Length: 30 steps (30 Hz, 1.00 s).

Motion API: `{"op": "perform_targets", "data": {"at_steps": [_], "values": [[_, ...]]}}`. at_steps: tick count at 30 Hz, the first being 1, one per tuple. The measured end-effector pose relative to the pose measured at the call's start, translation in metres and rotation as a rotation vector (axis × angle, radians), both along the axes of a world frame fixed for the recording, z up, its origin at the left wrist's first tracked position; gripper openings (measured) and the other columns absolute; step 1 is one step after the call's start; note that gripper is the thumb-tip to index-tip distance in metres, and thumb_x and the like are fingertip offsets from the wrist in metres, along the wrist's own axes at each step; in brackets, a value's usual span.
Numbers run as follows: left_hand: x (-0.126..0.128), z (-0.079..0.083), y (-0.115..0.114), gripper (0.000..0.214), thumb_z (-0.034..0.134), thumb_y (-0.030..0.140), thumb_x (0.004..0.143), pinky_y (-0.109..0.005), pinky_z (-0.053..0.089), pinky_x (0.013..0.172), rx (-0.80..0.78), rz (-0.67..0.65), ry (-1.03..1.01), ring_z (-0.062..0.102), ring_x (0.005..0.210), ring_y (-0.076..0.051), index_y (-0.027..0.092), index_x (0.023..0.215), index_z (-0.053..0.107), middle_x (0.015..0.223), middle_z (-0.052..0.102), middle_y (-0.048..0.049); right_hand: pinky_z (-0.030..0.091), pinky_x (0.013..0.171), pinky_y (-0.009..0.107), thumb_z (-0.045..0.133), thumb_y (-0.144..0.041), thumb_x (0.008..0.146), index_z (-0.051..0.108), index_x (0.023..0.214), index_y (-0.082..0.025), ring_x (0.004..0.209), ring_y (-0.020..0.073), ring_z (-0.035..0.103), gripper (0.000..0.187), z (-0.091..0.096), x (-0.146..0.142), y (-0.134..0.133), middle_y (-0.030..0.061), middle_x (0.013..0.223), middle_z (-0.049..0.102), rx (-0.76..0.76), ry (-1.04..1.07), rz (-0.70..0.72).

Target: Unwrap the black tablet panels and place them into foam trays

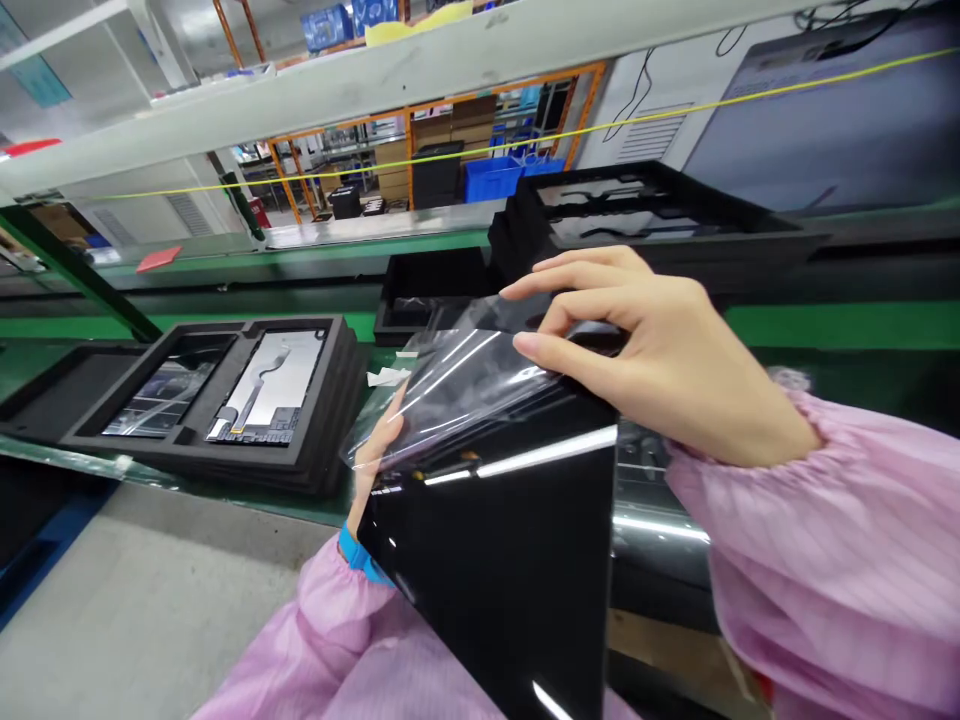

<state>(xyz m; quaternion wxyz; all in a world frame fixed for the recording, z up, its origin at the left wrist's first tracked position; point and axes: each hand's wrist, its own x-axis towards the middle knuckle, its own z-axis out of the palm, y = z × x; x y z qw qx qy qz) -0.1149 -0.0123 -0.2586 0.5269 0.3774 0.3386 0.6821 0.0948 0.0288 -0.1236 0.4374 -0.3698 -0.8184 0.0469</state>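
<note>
A glossy black screen panel (510, 560) is tilted up in front of me. My left hand (375, 455) grips its left edge from behind, only some fingers showing. My right hand (652, 350) is above the panel's top, thumb and fingers pinched on a clear protective film (450, 385) that is lifted partly off the glass. Both arms wear pink sleeves; a blue band sits at the left wrist.
A stack of black foam trays (330, 400) at the left holds two tablet parts (262, 390). More black trays (645, 215) stand behind on the green conveyor (825, 325). A grey bench surface (150, 600) lies at lower left, shelving and blue crates far back.
</note>
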Motion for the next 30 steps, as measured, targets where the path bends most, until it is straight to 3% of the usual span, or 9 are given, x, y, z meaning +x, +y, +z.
{"op": "perform_targets", "data": {"at_steps": [4,8,13,16,20,22,26,28,30], "values": [[0.005,-0.006,0.002,0.031,0.053,0.034,0.098,-0.04,0.029,0.126,0.09,-0.033,0.086,0.045,0.145,-0.027,0.027,0.12,0.074,0.14,0.065,0.0036,0.048,0.099,0.052,0.062,-0.032,0.085,0.059,0.06,-0.021,0.117,0.0296,0.055,0.028,-0.005,0.0,0.007,-0.0002,0.107,0.069,-0.041,0.015,0.006],[0.003,-0.004,0.007,0.035,0.046,0.033,0.101,-0.032,0.026,0.126,0.111,-0.1,0.131,0.042,0.146,-0.022,0.03,0.124,0.072,0.14,0.064,0.0089,0.046,0.098,0.051,0.062,-0.027,0.085,0.06,0.059,-0.021,0.116,0.028,0.054,0.027,-0.01,0.001,0.013,0.0002,0.105,0.069,-0.07,0.019,-0.006],[-0.006,-0.003,0.015,0.033,0.062,0.042,0.092,-0.04,0.031,0.123,0.107,-0.12,0.233,0.048,0.142,-0.029,0.022,0.113,0.077,0.134,0.069,-0.0007,0.044,0.098,0.048,0.066,-0.018,0.084,0.059,0.057,-0.02,0.115,0.0254,0.054,0.029,-0.017,0.002,0.022,-0.0006,0.103,0.07,-0.119,0.028,-0.05],[-0.006,-0.004,0.014,0.03,0.06,0.035,0.094,-0.039,0.027,0.124,0.127,-0.101,0.281,0.045,0.143,-0.031,0.022,0.115,0.076,0.136,0.068,0.0041,0.043,0.097,0.046,0.066,-0.016,0.085,0.06,0.055,-0.02,0.113,0.0235,0.055,0.03,-0.021,0.004,0.028,-0.0018,0.103,0.07,-0.178,0.017,-0.079],[-0.006,-0.02,0.021,0.04,0.064,0.045,0.09,-0.047,0.027,0.126,0.181,-0.09,0.311,0.045,0.144,-0.035,0.019,0.118,0.075,0.145,0.06,-0.0046,0.041,0.098,0.043,0.066,-0.018,0.083,0.062,0.056,-0.02,0.11,0.0205,0.055,0.028,-0.024,0.009,0.033,-0.003,0.104,0.069,-0.245,-0.001,-0.097],[-0.008,-0.031,0.028,0.047,0.075,0.055,0.078,-0.052,0.029,0.126,0.199,-0.087,0.307,0.049,0.141,-0.037,0.023,0.113,0.078,0.144,0.061,-0.0083,0.04,0.099,0.042,0.066,-0.026,0.083,0.061,0.056,-0.021,0.111,0.0197,0.054,0.028,-0.027,0.012,0.036,-0.0034,0.105,0.069,-0.266,-0.001,-0.103],[-0.012,-0.039,0.037,0.06,0.08,0.071,0.061,-0.054,0.029,0.127,0.215,-0.097,0.295,0.053,0.137,-0.039,0.03,0.105,0.08,0.137,0.067,-0.0053,0.04,0.1,0.045,0.057,-0.07,0.085,0.061,0.057,-0.023,0.111,0.021,0.054,0.055,-0.03,0.014,0.041,-0.0011,0.106,0.068,-0.28,0.002,-0.094],[-0.011,-0.032,0.038,0.064,0.078,0.072,0.064,-0.053,0.023,0.129,0.19,-0.134,0.283,0.048,0.141,-0.037,0.029,0.111,0.078,0.137,0.067,-0.0035,0.041,0.099,0.046,0.054,-0.083,0.081,0.061,0.056,-0.024,0.11,0.0216,0.056,0.064,-0.032,0.014,0.041,-0.0002,0.105,0.069,-0.285,0.01,-0.085],[-0.008,-0.021,0.037,0.065,0.06,0.076,0.079,-0.054,0.024,0.129,0.141,-0.193,0.249,0.045,0.144,-0.034,0.027,0.12,0.073,0.136,0.068,-0.003,0.041,0.101,0.045,0.056,-0.081,0.082,0.061,0.059,-0.024,0.112,0.0212,0.057,0.062,-0.036,0.013,0.038,-0.0005,0.107,0.068,-0.286,0.071,-0.081]]}}
